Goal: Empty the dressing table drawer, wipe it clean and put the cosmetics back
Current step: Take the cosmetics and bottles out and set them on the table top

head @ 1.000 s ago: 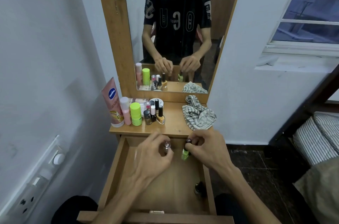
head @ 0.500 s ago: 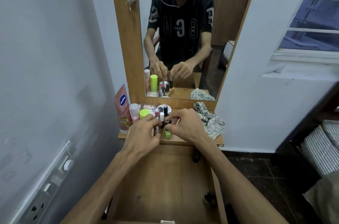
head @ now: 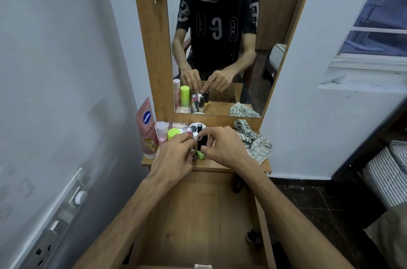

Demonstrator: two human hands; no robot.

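Observation:
The drawer (head: pixel 198 213) stands pulled open beneath my arms, its wooden floor mostly bare. A small dark bottle (head: pixel 253 235) lies at its right side. Both hands are over the front of the tabletop (head: pixel 220 166), among the group of cosmetics. My left hand (head: pixel 174 154) holds a small silver-capped bottle (head: pixel 192 150) in its fingertips. My right hand (head: pixel 222 147) pinches a green nail polish bottle (head: pixel 200 155) by its black cap, the bottle low on the tabletop. Whether the bottles touch the surface is hidden by my fingers.
On the tabletop stand a pink Vaseline tube (head: pixel 146 128), a pink bottle (head: pixel 161 131), a green-capped bottle (head: pixel 173 133) and several small polish bottles. A striped cloth (head: pixel 253 141) lies at the right. The mirror (head: pixel 220 48) rises behind; a wall socket (head: pixel 44 249) is at the left.
Both hands have carried their bottles up out of the drawer to the front of the tabletop. Over the last half second they have hardly moved.

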